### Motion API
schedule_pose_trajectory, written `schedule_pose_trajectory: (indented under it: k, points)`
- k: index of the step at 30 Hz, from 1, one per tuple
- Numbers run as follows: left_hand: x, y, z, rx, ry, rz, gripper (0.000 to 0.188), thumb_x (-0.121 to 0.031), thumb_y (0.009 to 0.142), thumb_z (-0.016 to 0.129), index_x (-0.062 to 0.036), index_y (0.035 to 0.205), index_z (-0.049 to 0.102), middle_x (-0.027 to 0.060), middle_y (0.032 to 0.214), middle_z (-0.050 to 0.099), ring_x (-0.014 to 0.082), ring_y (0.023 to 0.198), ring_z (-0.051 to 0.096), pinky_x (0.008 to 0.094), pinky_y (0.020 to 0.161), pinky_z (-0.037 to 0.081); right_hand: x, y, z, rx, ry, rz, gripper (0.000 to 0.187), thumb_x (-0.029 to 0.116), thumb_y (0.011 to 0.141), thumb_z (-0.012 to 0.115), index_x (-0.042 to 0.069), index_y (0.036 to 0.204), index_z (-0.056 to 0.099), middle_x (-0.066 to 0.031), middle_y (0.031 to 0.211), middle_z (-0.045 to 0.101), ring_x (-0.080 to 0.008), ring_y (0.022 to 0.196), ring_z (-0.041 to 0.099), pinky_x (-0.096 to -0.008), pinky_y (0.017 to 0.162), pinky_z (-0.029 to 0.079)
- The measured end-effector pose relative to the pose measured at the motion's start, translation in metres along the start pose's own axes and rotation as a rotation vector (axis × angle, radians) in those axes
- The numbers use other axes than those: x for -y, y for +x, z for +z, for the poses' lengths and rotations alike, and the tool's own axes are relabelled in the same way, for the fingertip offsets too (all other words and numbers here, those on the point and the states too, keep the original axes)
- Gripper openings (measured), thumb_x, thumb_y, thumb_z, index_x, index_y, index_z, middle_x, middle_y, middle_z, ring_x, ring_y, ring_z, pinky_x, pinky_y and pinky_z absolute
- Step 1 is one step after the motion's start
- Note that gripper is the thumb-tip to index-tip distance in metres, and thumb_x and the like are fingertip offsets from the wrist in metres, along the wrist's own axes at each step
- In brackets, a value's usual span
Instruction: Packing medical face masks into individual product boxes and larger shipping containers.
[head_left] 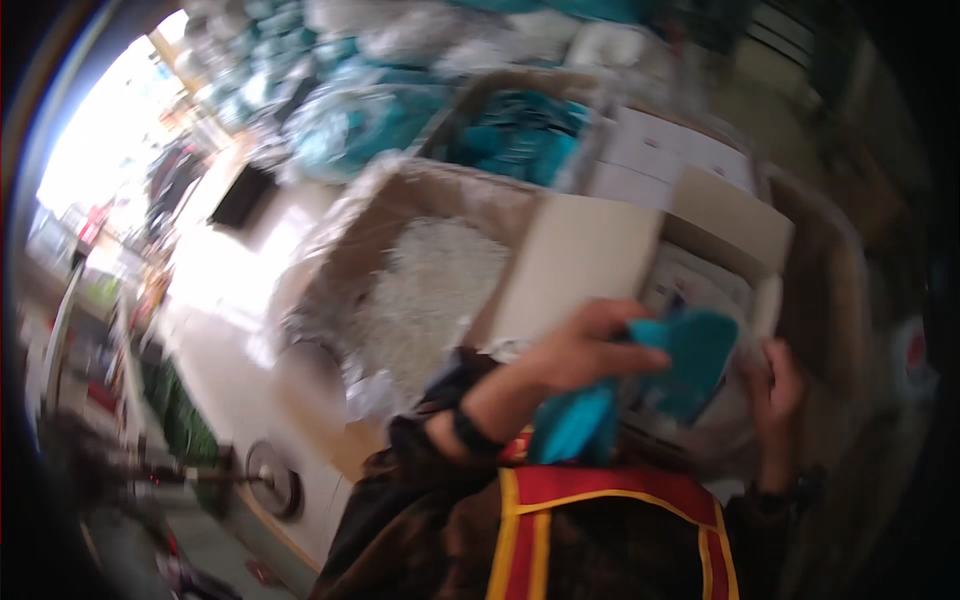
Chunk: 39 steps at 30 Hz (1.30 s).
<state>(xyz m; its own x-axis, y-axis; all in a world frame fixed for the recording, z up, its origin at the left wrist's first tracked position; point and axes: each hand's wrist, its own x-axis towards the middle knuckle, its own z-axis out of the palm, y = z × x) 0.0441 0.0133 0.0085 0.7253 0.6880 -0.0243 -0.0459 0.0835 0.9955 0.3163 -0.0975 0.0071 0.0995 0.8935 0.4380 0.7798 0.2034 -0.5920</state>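
My left hand (590, 350), with a black band on its wrist, is closed around a smooth teal piece with a broad rounded end (697, 365); it may be a shoe insole. More teal material (575, 425) shows below that hand, and I cannot tell whether it belongs to the same piece. On the other side, my right hand (778, 385) has its fingers curled together beside the teal piece; motion blur hides what they hold, if anything. Just beyond both hands stands an open cardboard box (735, 235) with a clear plastic bag (690, 280) inside.
Left of the box is a plastic-lined carton (345, 235) of whitish translucent bits (435, 285). Behind it sits another carton with teal pieces (515, 135). White boxes (650, 150) stand at the back, near piled teal bags (370, 120). A round-based stand (272, 480) is on the floor.
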Motion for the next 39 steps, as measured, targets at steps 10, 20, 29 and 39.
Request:
schedule_pose_trajectory:
  k: [10,20,29,39]
  points:
    - [-0.029,-0.023,-0.041,-0.55,-0.245,0.368,0.024,0.001,0.083,0.065,-0.0014,0.106,0.06,0.0037,0.078,0.06,0.0094,0.055,0.052,0.0214,0.051,0.042,-0.167,0.066,-0.148,-0.29,-0.535,0.312,0.023,0.026,0.092,0.065,0.006,0.104,0.062,-0.0204,0.086,0.065,-0.0374,0.08,0.065,-0.0401,0.068,0.049]
    - [-0.03,-0.039,-0.056,-0.564,-0.15,0.495,0.016,-0.02,0.097,0.058,-0.005,0.094,0.052,0.0068,0.079,0.057,0.0118,0.058,0.047,0.0248,0.061,0.044,-0.08,0.09,-0.038,0.093,0.033,0.052,0.035,0.025,0.088,0.069,0.004,0.115,0.063,-0.0154,0.102,0.068,-0.0288,0.087,0.068,-0.0365,0.078,0.053]
    - [-0.033,-0.03,-0.045,-0.664,-0.345,0.469,0.055,-0.047,0.105,0.039,-0.0097,0.065,0.037,0.0087,0.07,0.048,0.0166,0.064,0.042,0.0281,0.066,0.042,-0.056,0.098,0.062,0.58,-0.126,-0.192,0.079,0.033,0.07,0.084,-0.001,0.133,0.049,-0.0217,0.126,0.056,-0.0345,0.122,0.051,-0.0384,0.105,0.04]
    - [-0.041,-0.047,-0.08,-0.536,-0.508,0.608,0.041,-0.033,0.106,0.043,-0.0132,0.071,0.038,0.0008,0.066,0.034,0.0158,0.064,0.037,0.0304,0.07,0.039,-0.057,0.097,0.071,0.615,-0.014,-0.029,0.058,0.026,0.069,0.084,0.0,0.116,0.062,-0.0156,0.109,0.058,-0.0294,0.107,0.056,-0.0362,0.092,0.046]
